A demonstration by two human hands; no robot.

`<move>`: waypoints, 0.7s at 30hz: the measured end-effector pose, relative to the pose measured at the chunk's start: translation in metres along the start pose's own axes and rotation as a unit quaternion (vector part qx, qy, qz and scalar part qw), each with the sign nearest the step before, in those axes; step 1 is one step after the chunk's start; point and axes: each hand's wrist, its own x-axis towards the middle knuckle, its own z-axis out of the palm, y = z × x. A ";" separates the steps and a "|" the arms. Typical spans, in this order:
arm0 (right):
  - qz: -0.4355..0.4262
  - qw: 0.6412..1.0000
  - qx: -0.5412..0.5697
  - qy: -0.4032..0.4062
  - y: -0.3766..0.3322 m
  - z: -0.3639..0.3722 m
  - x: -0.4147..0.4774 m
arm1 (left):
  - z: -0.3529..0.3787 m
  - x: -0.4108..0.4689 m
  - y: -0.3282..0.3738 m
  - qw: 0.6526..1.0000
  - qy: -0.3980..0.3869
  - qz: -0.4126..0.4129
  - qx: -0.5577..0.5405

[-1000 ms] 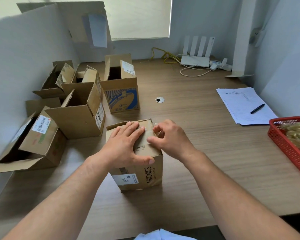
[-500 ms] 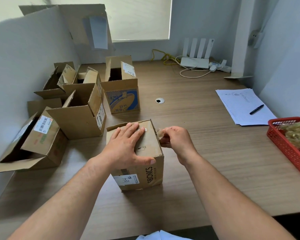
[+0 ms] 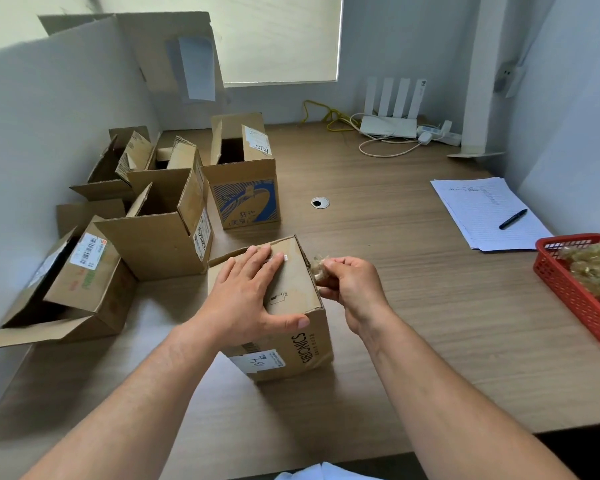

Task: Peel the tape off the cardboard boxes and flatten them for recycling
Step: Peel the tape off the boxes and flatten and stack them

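A small closed cardboard box (image 3: 291,296) printed with black letters stands on the wooden desk in front of me. My left hand (image 3: 246,296) lies flat on its top, fingers straight, thumb along the near edge. My right hand (image 3: 352,289) is just right of the box, level with its top, and pinches a crumpled piece of clear tape (image 3: 320,268) that sits against the box's right top edge. Whether the tape still sticks to the box is not visible.
Several opened cardboard boxes (image 3: 167,223) stand at the left along a white partition. A red basket (image 3: 568,292) with crumpled tape sits at the right edge. Papers with a pen (image 3: 513,219) lie at the far right; a router and cables (image 3: 388,126) at the back.
My right hand has moved from the box's top to its right side, now pinching a wad of peeled tape. My left hand has stayed flat on the box.
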 end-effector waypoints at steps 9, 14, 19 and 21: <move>-0.054 0.991 -0.085 -0.091 -0.035 0.031 -0.004 | 0.033 -0.017 -0.007 0.955 0.119 0.010 -0.271; 0.034 0.993 -0.059 -0.096 -0.010 0.029 0.002 | 0.042 -0.020 -0.012 0.978 0.051 -0.030 -0.201; 0.090 0.990 0.019 -0.105 -0.010 0.024 0.005 | 0.039 -0.011 -0.011 0.993 0.025 -0.074 -0.091; 0.100 0.990 0.032 -0.093 -0.011 0.022 0.006 | 0.039 -0.006 -0.009 0.997 0.013 -0.056 -0.051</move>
